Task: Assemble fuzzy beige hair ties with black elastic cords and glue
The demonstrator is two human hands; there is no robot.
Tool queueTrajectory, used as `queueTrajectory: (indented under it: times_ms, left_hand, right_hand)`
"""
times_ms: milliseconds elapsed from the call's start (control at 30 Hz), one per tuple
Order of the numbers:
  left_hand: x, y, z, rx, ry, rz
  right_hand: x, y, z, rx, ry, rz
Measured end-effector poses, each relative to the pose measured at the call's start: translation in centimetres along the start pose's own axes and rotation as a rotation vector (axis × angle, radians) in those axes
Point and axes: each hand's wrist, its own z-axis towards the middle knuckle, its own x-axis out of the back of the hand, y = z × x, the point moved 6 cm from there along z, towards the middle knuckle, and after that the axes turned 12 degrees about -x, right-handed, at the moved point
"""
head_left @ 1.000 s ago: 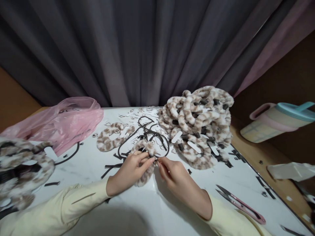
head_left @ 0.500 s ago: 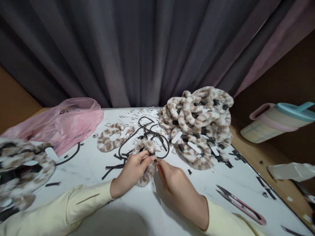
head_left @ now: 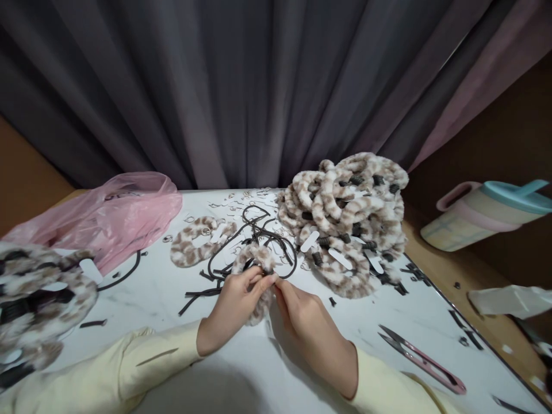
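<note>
At the table's (head_left: 357,316) middle, the left hand (head_left: 234,303) is pinching a furry ring (head_left: 257,253) between closed fingers while the right hand (head_left: 313,328) is working at its edge, grip too hidden to tell, so this one is seemingly awaiting completion, whereas the pile of rings (head_left: 328,201) is looking finished.

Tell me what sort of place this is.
Probably a small craft workspace, possibly at home: heaped furry rings and tangled black cords cover parts of a white table, with pink snips lying there too.
</note>
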Motion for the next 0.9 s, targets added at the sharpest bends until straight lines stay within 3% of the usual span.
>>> queueTrajectory:
  times_ms: [100,233,433,500,667,900]
  left_hand:
    - [0.2,-0.1,0.1,0.002,0.020,-0.024]
    - [0.3,-0.2,0.4,0.042,0.041,-0.140]
    - [0.4,0.8,0.8,-0.018,-0.007,-0.096]
    - [0.3,1.2,0.7,-0.013,-0.053,-0.134]
    - [-1.3,0.8,-0.3,0.169,-0.235,-0.486]
    - [-2.9,-1.3,-0.7,0.212,-0.226,-0.694]
  right_hand:
    - [0.5,0.3,0.4,-0.101,-0.015,0.104]
    - [0.6,1.3,1.1,-0.389,-0.082,0.293]
    - [-3.0,1.3,1.0,-0.614,-0.522,0.790]
    - [-3.7,1.4,0.8,-0.639,-0.581,0.859]
    - [-3.9,2.2,0.9,-0.595,-0.522,0.863]
    - [-4.2,2.2,1.6,-0.574,-0.579,0.948]
